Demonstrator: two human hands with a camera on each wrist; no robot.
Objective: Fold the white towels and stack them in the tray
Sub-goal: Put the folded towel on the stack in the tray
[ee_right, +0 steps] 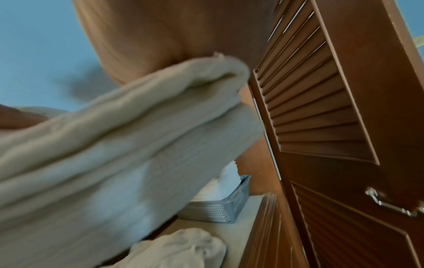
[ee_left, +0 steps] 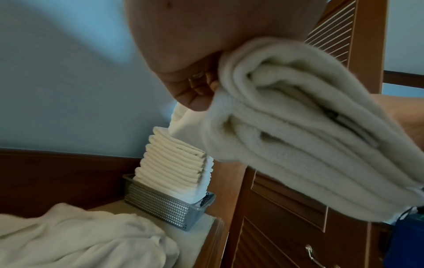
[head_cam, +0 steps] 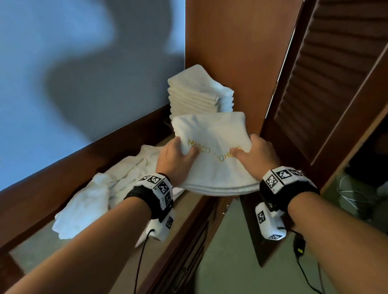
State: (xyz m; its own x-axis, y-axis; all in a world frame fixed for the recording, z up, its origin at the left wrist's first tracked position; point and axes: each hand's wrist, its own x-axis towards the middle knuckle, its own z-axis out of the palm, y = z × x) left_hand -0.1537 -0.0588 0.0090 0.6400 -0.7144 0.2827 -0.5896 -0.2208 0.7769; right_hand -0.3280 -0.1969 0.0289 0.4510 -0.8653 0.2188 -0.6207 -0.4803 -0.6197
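A folded white towel (head_cam: 213, 152) with gold lettering is held in the air between both hands, just in front of the stack. My left hand (head_cam: 176, 157) grips its left edge, thumb on top. My right hand (head_cam: 255, 153) grips its right edge the same way. Behind it a tall stack of folded towels (head_cam: 199, 91) rises from a grey perforated tray (ee_left: 160, 203) in the far corner of the counter. The left wrist view shows the held towel (ee_left: 298, 136) as thick layered folds, and the right wrist view shows its underside (ee_right: 114, 154).
A heap of unfolded white towels (head_cam: 110, 187) lies on the wooden counter (head_cam: 48, 247) to the left. A louvred wooden door (head_cam: 340, 76) stands open on the right, close to the tray. A blue wall (head_cam: 58, 50) runs behind the counter.
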